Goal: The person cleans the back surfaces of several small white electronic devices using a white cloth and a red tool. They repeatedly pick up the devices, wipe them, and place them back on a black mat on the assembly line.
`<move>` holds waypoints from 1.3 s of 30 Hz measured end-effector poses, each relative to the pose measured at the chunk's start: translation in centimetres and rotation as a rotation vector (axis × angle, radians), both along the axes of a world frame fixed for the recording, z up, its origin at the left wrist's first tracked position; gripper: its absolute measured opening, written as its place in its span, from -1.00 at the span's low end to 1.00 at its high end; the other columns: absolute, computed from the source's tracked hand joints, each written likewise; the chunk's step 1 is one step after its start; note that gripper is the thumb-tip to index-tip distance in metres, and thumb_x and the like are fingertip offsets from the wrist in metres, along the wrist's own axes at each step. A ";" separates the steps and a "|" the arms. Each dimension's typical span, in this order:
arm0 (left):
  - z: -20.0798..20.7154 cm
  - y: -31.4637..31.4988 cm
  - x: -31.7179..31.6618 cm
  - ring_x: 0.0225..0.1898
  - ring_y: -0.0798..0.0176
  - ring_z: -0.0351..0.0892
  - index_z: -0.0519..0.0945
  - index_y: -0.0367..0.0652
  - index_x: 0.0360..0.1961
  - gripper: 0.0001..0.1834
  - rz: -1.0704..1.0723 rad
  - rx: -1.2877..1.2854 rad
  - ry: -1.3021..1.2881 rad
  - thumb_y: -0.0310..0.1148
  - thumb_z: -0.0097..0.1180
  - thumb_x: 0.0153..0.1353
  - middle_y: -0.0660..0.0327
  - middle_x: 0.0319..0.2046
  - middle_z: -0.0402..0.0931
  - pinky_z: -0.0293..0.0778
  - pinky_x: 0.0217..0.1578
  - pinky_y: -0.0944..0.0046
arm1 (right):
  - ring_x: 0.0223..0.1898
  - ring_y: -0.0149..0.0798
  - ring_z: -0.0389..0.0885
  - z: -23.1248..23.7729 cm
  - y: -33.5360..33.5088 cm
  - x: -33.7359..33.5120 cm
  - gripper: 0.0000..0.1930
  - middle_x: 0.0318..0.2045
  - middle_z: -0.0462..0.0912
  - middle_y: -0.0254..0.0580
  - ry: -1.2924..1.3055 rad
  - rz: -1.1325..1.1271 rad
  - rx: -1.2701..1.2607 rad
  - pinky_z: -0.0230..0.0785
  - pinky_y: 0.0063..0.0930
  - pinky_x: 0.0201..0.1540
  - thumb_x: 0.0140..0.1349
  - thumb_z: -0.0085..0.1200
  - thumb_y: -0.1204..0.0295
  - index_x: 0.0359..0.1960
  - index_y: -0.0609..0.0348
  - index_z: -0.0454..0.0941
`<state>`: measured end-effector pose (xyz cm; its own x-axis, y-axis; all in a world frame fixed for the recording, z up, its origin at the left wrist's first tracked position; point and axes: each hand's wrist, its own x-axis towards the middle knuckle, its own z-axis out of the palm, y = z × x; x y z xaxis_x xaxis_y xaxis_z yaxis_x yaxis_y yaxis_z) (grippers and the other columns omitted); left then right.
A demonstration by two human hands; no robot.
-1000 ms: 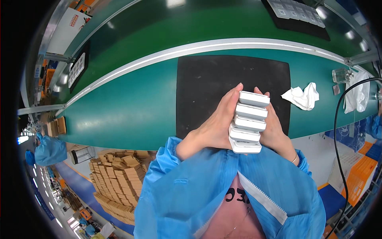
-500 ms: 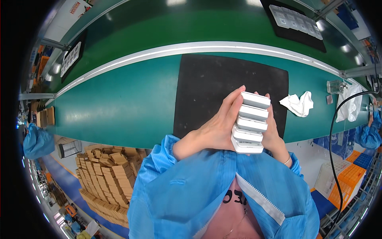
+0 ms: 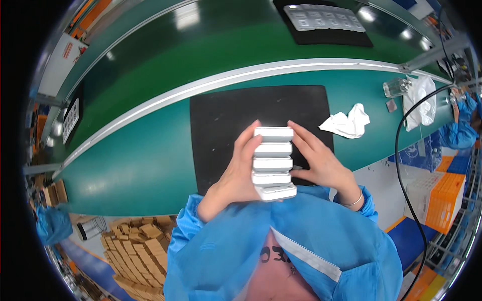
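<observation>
A row of several white, flat, round-cornered plastic cases (image 3: 272, 164) stands stacked in front of my chest, over the near part of a black mat (image 3: 226, 110). The nearest case sits slightly askew from the others. My left hand (image 3: 233, 173) is closed along the row's left side, its fingertips by the farthest case. On the right side, my right hand (image 3: 324, 165) has its fingertips at the farthest case and its thumb near the middle of the row, with a gap under the palm. Whatever supports the cases from below is hidden.
Right of the mat lies a crumpled white cloth (image 3: 349, 123), with a glass bottle (image 3: 396, 88) and a white plastic bag (image 3: 420, 103) beyond. A black cable (image 3: 399, 150) hangs at the right. Cardboard boxes (image 3: 138, 251) are piled at lower left. A clear tray (image 3: 324, 18) sits on the shelf.
The view has shifted, so the mat and cloth appear farther left. My right hand has loosened from the cases' side, its thumb now apart from its fingers. The row looks straighter.
</observation>
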<state>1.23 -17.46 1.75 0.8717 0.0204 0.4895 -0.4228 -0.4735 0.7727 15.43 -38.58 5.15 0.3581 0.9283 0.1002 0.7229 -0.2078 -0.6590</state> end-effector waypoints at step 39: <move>3.5 7.7 -4.4 0.60 -0.26 -0.10 -0.12 -0.17 0.62 0.49 0.121 0.215 0.257 0.00 0.67 -0.20 -0.13 0.61 -0.14 -0.13 0.55 -0.19 | 0.30 0.23 0.39 -0.8 6.0 -2.4 0.32 0.32 0.30 0.26 0.125 -0.021 0.249 0.31 0.06 0.36 -0.22 0.55 0.35 0.59 0.25 -0.11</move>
